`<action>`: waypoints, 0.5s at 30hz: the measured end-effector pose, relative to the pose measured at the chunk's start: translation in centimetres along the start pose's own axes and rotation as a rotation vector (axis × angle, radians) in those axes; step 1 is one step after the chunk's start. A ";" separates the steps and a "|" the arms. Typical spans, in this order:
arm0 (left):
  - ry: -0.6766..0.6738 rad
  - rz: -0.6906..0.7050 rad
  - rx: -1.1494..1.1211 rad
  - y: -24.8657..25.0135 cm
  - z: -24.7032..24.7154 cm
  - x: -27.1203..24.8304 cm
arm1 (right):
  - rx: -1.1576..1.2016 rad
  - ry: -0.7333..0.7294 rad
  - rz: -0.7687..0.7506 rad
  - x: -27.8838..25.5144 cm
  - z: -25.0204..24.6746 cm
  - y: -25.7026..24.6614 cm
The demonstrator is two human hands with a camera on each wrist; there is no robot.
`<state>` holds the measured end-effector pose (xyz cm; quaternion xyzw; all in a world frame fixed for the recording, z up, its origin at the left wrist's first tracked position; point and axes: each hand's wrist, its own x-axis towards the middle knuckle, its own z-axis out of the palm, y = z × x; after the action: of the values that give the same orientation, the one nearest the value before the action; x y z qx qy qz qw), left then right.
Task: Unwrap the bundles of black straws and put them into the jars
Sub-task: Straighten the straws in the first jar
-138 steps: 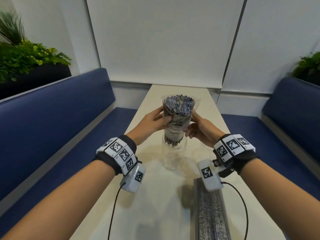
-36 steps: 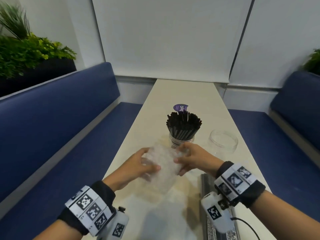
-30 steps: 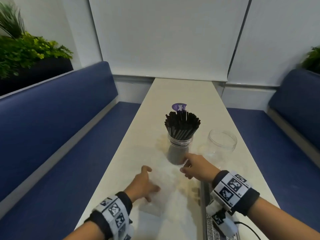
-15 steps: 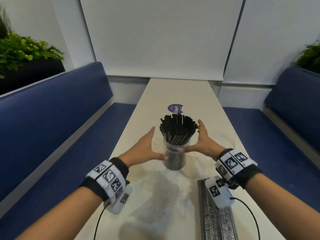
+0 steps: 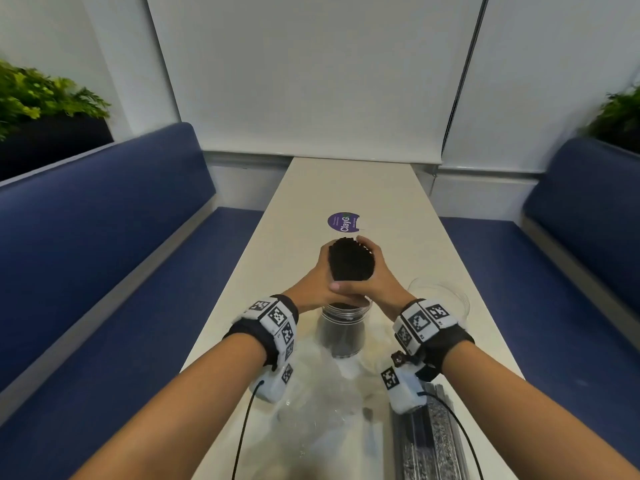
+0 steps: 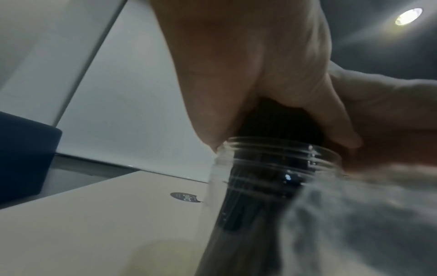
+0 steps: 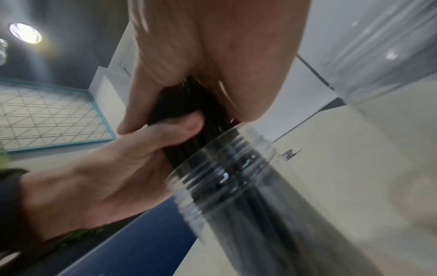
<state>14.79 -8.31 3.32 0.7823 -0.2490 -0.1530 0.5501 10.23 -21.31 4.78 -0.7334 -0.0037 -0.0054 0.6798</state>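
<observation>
Both my hands are wrapped around the black straws (image 5: 350, 259) just above the mouth of the jar (image 5: 342, 332). My left hand (image 5: 320, 284) curls round the left side of the bunch, thumb across the front; the right wrist view shows that thumb lying on the straws. My right hand (image 5: 377, 284) curls round the right side, fingers (image 5: 363, 242) over the far top edge of the bunch. The two hands touch at the front, thumbs overlapping. The straws stand upright with their lower part inside the jar, and their tops show between my hands. The jar is clear, with a threaded neck, and sits on the table (image 5: 346, 188) near the middle. A second jar (image 5: 441, 299), clear with nothing in it, stands just to the right, behind my right wrist. Crumpled clear plastic wrap (image 5: 311, 410) lies on the table in front of the jar, between my forearms. Another wrapped bundle (image 5: 429, 441) lies lengthways at the near right edge. A purple sticker (image 5: 343, 222) sits on the table beyond the jar. Blue benches (image 5: 104, 209) flank the table.
</observation>
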 end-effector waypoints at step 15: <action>0.204 0.120 -0.249 4.2 0.1 0.0 | 0.141 0.145 -0.162 0.2 0.7 -4.4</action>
<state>13.76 -9.55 7.24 0.7033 -0.2175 -0.0693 0.6733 10.33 -20.25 9.12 -0.6787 -0.0143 -0.1132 0.7255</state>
